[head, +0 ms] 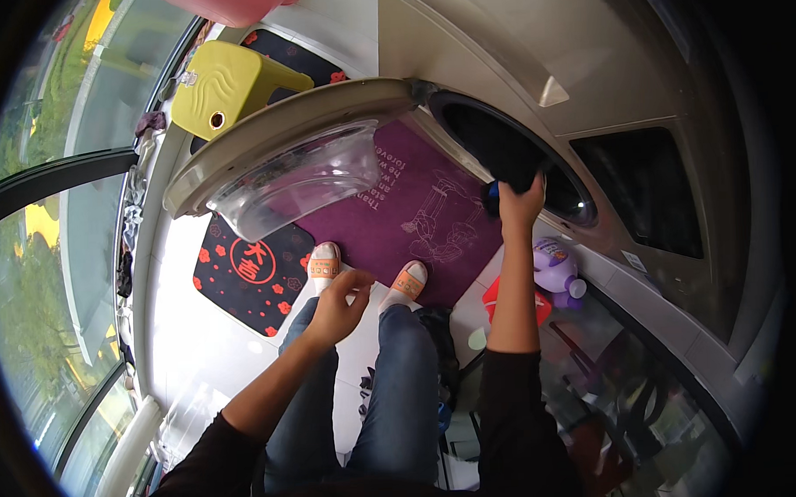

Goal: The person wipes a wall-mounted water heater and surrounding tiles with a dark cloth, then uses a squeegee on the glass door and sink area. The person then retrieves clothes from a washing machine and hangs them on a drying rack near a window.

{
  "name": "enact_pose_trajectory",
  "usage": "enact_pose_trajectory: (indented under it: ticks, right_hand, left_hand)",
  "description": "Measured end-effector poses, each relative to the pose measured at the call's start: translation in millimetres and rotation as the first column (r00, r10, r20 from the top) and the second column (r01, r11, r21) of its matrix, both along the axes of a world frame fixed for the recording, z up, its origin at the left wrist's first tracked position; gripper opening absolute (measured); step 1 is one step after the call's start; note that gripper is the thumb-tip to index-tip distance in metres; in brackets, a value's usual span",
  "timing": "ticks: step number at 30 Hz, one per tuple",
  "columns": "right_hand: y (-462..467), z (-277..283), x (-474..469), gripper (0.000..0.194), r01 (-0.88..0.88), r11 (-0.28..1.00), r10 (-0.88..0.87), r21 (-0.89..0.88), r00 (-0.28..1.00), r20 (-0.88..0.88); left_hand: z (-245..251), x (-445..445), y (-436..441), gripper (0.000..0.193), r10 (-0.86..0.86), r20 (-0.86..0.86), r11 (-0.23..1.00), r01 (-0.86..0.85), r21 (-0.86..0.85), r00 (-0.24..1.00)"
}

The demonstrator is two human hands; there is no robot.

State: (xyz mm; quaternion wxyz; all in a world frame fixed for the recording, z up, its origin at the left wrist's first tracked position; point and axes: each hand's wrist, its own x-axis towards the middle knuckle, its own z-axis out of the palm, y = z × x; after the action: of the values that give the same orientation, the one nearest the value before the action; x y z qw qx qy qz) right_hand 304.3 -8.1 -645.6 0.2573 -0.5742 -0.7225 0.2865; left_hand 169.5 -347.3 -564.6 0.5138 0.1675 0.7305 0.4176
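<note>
A front-loading washing machine (619, 99) stands to my right, its round door (288, 114) swung wide with the clear glass bowl (303, 176) facing me. At the dark rim (586, 210) of its drum opening, my right hand (523, 201) grips a black cloth (499, 140). Much of that cloth lies in the opening, and a small blue patch shows beside the hand. My left hand (341, 306) hangs empty above my feet, fingers loosely bent with a gap at the thumb. It touches neither the door nor the cloth.
Underfoot lies a purple mat (344, 227), with a black flowered mat (242, 300) to the left. A yellow-green stool (211, 84) stands behind the door. Purple detergent bottles (555, 266) and a red object (541, 309) sit right of my forearm. Windows (49, 241) line the left.
</note>
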Motion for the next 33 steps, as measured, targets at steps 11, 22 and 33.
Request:
enact_pose_trajectory:
  ticks: [11,22,33]
  right_hand:
    - [-238,244,66,0.042,-0.521,0.769,0.344,-0.371,0.826,-0.446]
    - [-311,329,119,0.058,-0.675,0.523,0.483,-0.521,0.738,-0.471]
    - [-247,361,119,0.070,-0.425,-0.386,0.451,-0.819,0.688,-0.569]
  left_hand:
    - [22,28,64,0.056,0.231,0.946,0.965,-0.179,-0.193,0.227]
    - [142,12,15,0.046,-0.141,0.816,0.988,0.029,0.151,0.560]
    - [253,17,-105,0.061,-0.360,0.882,0.912,0.315,0.264,0.304]
